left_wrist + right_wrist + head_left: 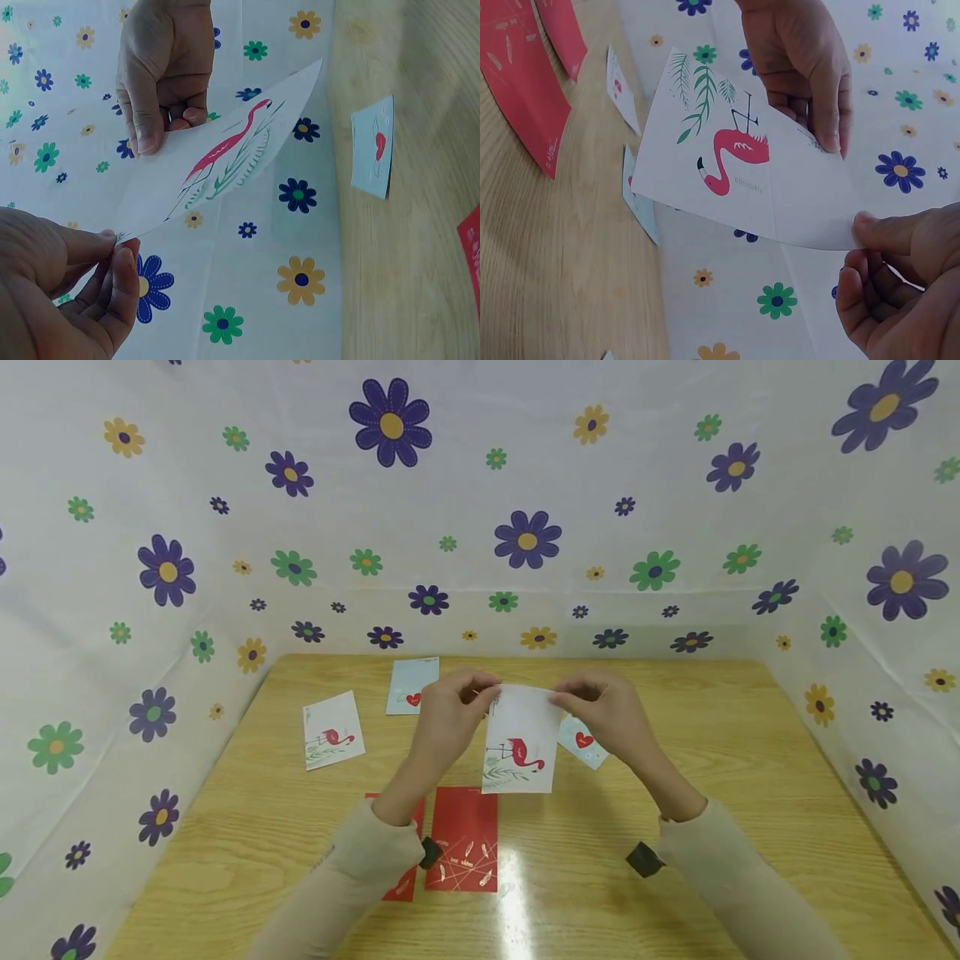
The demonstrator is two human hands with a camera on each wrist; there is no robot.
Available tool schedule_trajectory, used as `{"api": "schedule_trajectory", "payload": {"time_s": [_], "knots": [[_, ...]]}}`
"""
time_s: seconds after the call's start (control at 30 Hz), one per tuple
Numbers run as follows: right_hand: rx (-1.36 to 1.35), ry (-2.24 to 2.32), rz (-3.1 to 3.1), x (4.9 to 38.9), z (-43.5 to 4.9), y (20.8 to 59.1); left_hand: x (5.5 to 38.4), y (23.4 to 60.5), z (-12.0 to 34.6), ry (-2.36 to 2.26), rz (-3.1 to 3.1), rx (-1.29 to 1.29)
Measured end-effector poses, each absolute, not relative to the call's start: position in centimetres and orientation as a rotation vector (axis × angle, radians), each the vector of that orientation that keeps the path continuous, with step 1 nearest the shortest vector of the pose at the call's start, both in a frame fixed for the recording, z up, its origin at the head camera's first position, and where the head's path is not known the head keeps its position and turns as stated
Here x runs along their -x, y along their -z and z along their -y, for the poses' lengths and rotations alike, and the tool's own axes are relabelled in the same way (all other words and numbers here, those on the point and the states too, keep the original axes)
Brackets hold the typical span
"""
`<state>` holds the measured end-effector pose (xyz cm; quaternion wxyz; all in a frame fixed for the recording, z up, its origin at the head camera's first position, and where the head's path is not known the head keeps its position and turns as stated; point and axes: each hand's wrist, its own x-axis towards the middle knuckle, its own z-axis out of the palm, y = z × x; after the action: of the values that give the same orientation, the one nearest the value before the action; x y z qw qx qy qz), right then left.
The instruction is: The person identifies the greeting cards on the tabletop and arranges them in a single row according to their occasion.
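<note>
A white card with a red flamingo and green leaves [522, 735] is held up over the table by both hands. My left hand [452, 710] pinches its top left corner between thumb and fingers. At the top right corner, my right hand [606, 706] grips it the same way. The card hangs with its picture facing me, and in the right wrist view the flamingo card [705, 165] shows a faint line across its middle. Behind my right hand lies a light blue card with a red heart [581, 743], partly covered by that hand.
Another flamingo card [332, 735] lies at the left on the wooden table [735, 735]. A second blue heart card [411, 683] is at the back. Two red cards lie nearer me, one [462, 839] fully visible, the other [405, 885] partly under my left sleeve. Flowered cloth [465, 510] surrounds the table.
</note>
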<state>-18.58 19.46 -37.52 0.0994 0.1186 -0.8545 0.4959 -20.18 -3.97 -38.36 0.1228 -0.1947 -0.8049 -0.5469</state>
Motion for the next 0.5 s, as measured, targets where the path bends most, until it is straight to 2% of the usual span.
{"api": "schedule_trajectory", "payload": {"time_s": [0.5], "knots": [[-0.071,-1.667,2.744,16.0,-22.2,38.5,18.6,40.1,2.0,1.669,2.521,0.634]]}}
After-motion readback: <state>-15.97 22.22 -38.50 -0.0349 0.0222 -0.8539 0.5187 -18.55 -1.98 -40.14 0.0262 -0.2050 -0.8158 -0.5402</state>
